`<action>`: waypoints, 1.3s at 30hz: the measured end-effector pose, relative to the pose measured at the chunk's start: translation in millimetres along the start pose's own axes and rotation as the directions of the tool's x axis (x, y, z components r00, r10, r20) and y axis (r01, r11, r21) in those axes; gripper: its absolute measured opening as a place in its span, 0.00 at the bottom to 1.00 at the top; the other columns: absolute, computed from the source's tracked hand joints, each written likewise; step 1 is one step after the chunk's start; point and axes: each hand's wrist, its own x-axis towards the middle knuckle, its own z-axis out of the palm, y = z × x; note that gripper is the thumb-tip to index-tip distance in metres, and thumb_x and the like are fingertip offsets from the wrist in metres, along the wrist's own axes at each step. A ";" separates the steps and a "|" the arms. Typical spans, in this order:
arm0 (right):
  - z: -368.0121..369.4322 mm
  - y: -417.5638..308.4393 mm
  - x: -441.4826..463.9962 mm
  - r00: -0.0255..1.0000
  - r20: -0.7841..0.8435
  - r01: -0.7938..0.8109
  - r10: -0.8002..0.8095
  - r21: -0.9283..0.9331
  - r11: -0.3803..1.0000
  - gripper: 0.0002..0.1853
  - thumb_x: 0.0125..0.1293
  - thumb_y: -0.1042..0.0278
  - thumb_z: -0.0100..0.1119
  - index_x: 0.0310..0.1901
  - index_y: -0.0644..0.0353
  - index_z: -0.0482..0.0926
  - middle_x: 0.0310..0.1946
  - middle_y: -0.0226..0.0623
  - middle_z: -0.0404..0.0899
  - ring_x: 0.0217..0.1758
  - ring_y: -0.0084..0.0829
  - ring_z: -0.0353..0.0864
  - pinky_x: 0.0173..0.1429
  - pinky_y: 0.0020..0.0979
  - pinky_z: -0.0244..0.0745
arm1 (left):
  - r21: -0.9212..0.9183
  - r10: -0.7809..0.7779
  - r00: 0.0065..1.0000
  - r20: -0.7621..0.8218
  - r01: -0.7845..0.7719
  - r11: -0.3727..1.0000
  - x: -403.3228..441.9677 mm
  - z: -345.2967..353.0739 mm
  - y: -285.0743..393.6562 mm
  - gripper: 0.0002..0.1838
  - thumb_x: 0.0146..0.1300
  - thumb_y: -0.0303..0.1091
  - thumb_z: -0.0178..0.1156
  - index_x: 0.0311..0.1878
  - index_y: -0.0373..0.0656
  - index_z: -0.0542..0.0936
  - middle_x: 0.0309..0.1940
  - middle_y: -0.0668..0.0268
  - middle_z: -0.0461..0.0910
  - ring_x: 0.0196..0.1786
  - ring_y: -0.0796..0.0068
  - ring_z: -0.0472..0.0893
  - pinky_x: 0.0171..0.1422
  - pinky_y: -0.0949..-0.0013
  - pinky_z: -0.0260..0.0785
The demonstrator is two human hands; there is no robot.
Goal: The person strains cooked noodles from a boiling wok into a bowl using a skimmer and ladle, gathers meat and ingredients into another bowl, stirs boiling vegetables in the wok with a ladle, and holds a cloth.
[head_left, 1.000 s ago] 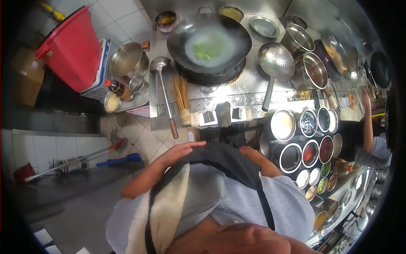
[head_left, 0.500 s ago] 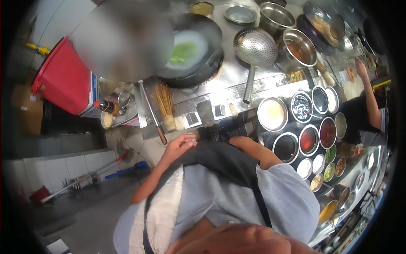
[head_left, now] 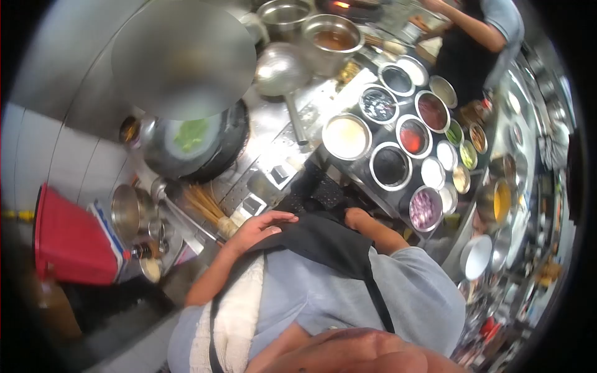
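Since the frame half a second ago, the view has swung round to the person's right: the wok (head_left: 163,160) now lies further left, and the tubs have come toward the middle. The left hand (head_left: 261,231), curled then, has straightened. Its fingers are loosely spread and wide, the palm turned down, at the edge of the apron (head_left: 323,242); whether it rests on the cloth I cannot tell. The right hand (head_left: 354,216) is by the apron's other side, fingers partly hidden, so I cannot tell how wide it is or if it holds anything.

The wok sits by the left end of the stove (head_left: 266,132), greens (head_left: 191,135) in cloudy liquid inside; a grey blur hides its far rim. A brush (head_left: 205,202) lies at the stove's near left corner, the ladle (head_left: 180,214) along the left edge. The strainer's (head_left: 283,68) handle points to the near edge.

On the stand (head_left: 356,166), cream liquid (head_left: 346,138) fills the tub at the left corner, and chopped purple pieces (head_left: 425,210) the one at the near corner. A co-worker (head_left: 476,28) stands beyond.
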 end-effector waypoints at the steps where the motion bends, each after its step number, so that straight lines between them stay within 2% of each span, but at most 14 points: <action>1: 38.7 28.8 -7.3 0.994 -0.035 0.097 -0.099 -0.054 0.994 0.11 0.56 0.61 0.59 0.34 0.55 0.88 0.39 0.47 0.87 0.49 0.47 0.86 0.52 0.42 0.81 | -0.001 -0.007 0.999 0.049 0.007 1.000 5.7 0.2 8.5 0.23 0.72 0.22 0.54 0.70 0.35 0.71 0.66 0.56 0.77 0.71 0.66 0.73 0.77 0.63 0.63; 2: 78.8 52.3 -20.8 0.980 -0.060 0.183 -0.190 -0.107 0.977 0.07 0.53 0.65 0.60 0.26 0.54 0.87 0.32 0.45 0.87 0.43 0.46 0.88 0.46 0.41 0.83 | 0.047 -0.024 0.993 0.115 0.019 0.999 11.9 1.7 16.7 0.23 0.71 0.22 0.55 0.70 0.35 0.72 0.66 0.57 0.77 0.72 0.66 0.73 0.77 0.63 0.62; 5: 115.4 65.1 -97.1 0.977 -0.024 0.213 -0.212 0.070 0.975 0.06 0.47 0.67 0.63 0.16 0.52 0.83 0.23 0.41 0.84 0.35 0.44 0.87 0.39 0.40 0.82 | 0.125 -0.095 0.931 0.352 0.054 0.991 34.3 8.5 24.8 0.24 0.69 0.24 0.58 0.69 0.37 0.74 0.67 0.59 0.76 0.73 0.66 0.72 0.78 0.63 0.60; 6: 111.9 41.5 -123.1 0.999 -0.033 -0.003 0.003 0.003 1.000 0.11 0.50 0.65 0.67 0.36 0.53 0.91 0.47 0.46 0.87 0.54 0.47 0.86 0.56 0.43 0.82 | 0.152 -0.101 0.911 0.399 0.043 0.987 41.2 11.1 25.3 0.25 0.69 0.25 0.58 0.69 0.36 0.73 0.68 0.59 0.76 0.73 0.66 0.72 0.78 0.63 0.60; 7: 79.5 12.3 -160.9 0.970 -0.010 -0.243 0.245 0.087 0.966 0.05 0.50 0.67 0.64 0.25 0.55 0.88 0.31 0.47 0.85 0.42 0.46 0.87 0.46 0.41 0.83 | 0.178 -0.107 0.890 0.444 0.029 0.984 46.8 14.2 25.6 0.25 0.69 0.27 0.59 0.69 0.36 0.73 0.69 0.59 0.75 0.73 0.66 0.71 0.79 0.63 0.59; 8: 42.4 -13.8 -187.2 0.946 0.132 -0.313 0.296 0.139 0.939 0.10 0.52 0.66 0.63 0.34 0.57 0.89 0.40 0.48 0.87 0.48 0.47 0.88 0.51 0.43 0.83 | 0.202 -0.117 0.869 0.481 0.020 0.979 51.3 18.0 26.5 0.27 0.69 0.32 0.61 0.70 0.34 0.72 0.70 0.56 0.74 0.74 0.64 0.71 0.79 0.62 0.57; 11: 139.7 6.5 -164.3 0.897 0.216 -0.435 0.386 0.281 0.855 0.13 0.53 0.65 0.64 0.39 0.58 0.89 0.47 0.47 0.87 0.51 0.47 0.87 0.53 0.44 0.82 | 0.166 -0.159 0.809 0.565 0.077 0.983 65.7 27.7 18.6 0.29 0.68 0.34 0.61 0.70 0.32 0.72 0.70 0.54 0.74 0.74 0.61 0.70 0.80 0.61 0.56; 17: 58.3 -65.6 -236.5 0.696 0.072 -0.616 0.714 0.571 0.543 0.13 0.55 0.67 0.65 0.42 0.59 0.89 0.49 0.49 0.86 0.54 0.47 0.86 0.56 0.44 0.82 | 0.296 -0.245 0.698 0.673 0.049 0.954 92.2 67.4 37.3 0.29 0.69 0.37 0.60 0.69 0.32 0.72 0.70 0.52 0.73 0.76 0.61 0.68 0.81 0.61 0.54; 21: 89.5 -33.4 -242.8 0.741 0.221 -0.641 0.634 0.518 0.567 0.14 0.58 0.64 0.62 0.43 0.61 0.89 0.50 0.51 0.85 0.56 0.48 0.85 0.56 0.45 0.81 | 0.334 -0.265 0.681 0.682 0.031 0.942 106.2 100.1 39.8 0.29 0.68 0.38 0.60 0.70 0.34 0.73 0.70 0.54 0.73 0.75 0.62 0.68 0.80 0.62 0.54; 24: 95.1 -18.4 -256.3 0.687 0.275 -0.653 0.673 0.640 0.405 0.16 0.61 0.60 0.60 0.43 0.61 0.89 0.49 0.52 0.86 0.54 0.49 0.86 0.56 0.46 0.81 | 0.313 -0.253 0.668 0.699 0.033 0.949 118.4 126.7 36.4 0.29 0.69 0.38 0.59 0.70 0.34 0.73 0.70 0.56 0.74 0.75 0.63 0.69 0.80 0.62 0.55; 26: 111.4 13.4 -249.1 0.802 0.154 -0.561 0.578 0.527 0.638 0.19 0.64 0.55 0.57 0.43 0.61 0.89 0.47 0.52 0.86 0.51 0.50 0.87 0.56 0.46 0.80 | 0.367 -0.263 0.662 0.702 -0.021 0.930 130.1 154.3 42.7 0.28 0.70 0.38 0.59 0.70 0.35 0.73 0.70 0.57 0.74 0.75 0.63 0.69 0.79 0.62 0.55; 30: 150.4 48.1 -234.4 0.795 0.267 -0.588 0.545 0.560 0.584 0.20 0.65 0.55 0.54 0.44 0.61 0.88 0.49 0.51 0.85 0.54 0.50 0.85 0.59 0.47 0.79 | 0.435 -0.300 0.612 0.732 -0.081 0.897 148.6 190.9 41.4 0.28 0.71 0.38 0.58 0.71 0.35 0.72 0.70 0.58 0.74 0.74 0.64 0.70 0.79 0.62 0.57; 36: 129.4 72.5 -277.3 0.864 0.284 -0.503 0.415 0.526 0.686 0.22 0.64 0.54 0.55 0.54 0.54 0.86 0.58 0.47 0.82 0.61 0.47 0.82 0.64 0.45 0.76 | 0.425 -0.287 0.590 0.755 -0.108 0.899 165.4 233.5 31.2 0.27 0.72 0.36 0.57 0.71 0.36 0.71 0.70 0.58 0.74 0.74 0.64 0.70 0.79 0.61 0.57; 39: 139.6 82.3 -288.2 0.838 0.293 -0.546 0.461 0.473 0.692 0.22 0.64 0.53 0.56 0.57 0.50 0.85 0.61 0.44 0.81 0.64 0.46 0.80 0.66 0.44 0.75 | 0.406 -0.285 0.586 0.759 -0.084 0.910 171.7 249.6 21.9 0.27 0.72 0.35 0.57 0.71 0.36 0.71 0.70 0.57 0.74 0.74 0.64 0.71 0.79 0.61 0.58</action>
